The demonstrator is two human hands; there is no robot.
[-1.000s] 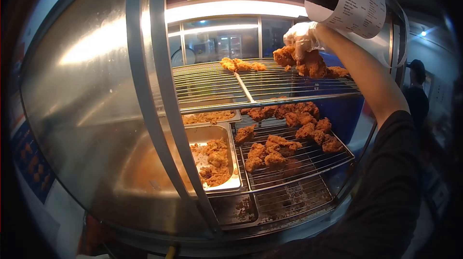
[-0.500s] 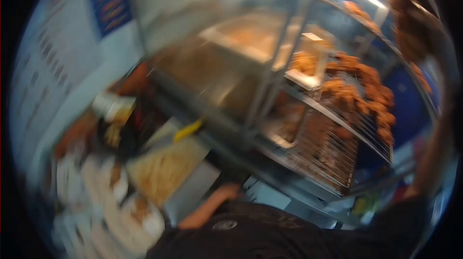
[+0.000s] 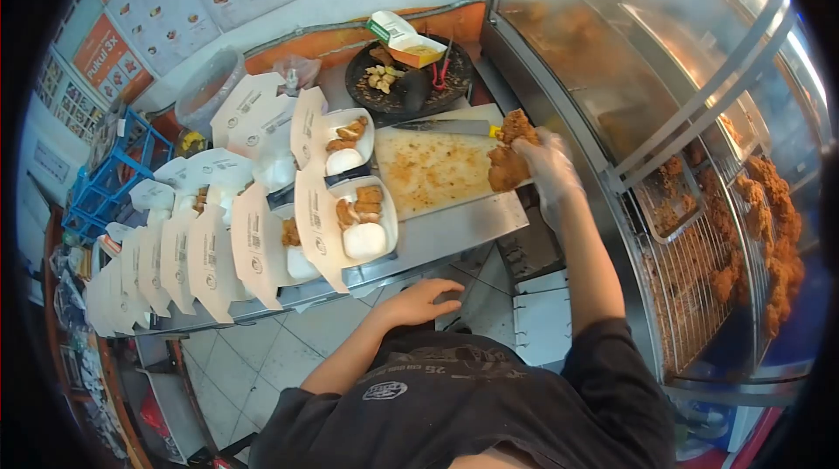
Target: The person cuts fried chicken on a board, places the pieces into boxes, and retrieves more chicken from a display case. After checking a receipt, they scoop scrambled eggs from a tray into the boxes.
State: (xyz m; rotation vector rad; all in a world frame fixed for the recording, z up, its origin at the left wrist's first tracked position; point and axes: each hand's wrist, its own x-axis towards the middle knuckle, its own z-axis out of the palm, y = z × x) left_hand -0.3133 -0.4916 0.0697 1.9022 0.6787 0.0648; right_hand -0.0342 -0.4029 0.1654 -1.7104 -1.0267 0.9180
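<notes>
My right hand (image 3: 552,170), in a clear plastic glove, grips fried chicken (image 3: 509,159) in a golden-brown crust over the right end of the cutting board (image 3: 419,173). The board is white and strewn with crumbs. Along its back edge lies a knife (image 3: 446,127), its yellow handle partly behind the chicken. My left hand (image 3: 421,301) is bare and holds nothing, fingers apart in front of the steel table's edge. Left of the board, an open takeaway box (image 3: 395,222) contains white rice and cut chicken, with a similar box (image 3: 370,130) behind it.
More open boxes (image 3: 218,250) stand in rows to the left. A black stone mortar (image 3: 358,89) at the back bears a green-and-yellow carton (image 3: 406,42). On the right, a glass display case (image 3: 577,41) stands beside a wire rack (image 3: 686,294) with fried chicken. A blue basket (image 3: 109,180) is far left.
My view has swung from the display case toward the table. My right arm, raised at the upper right before, is now down over the board with fried chicken in hand.
</notes>
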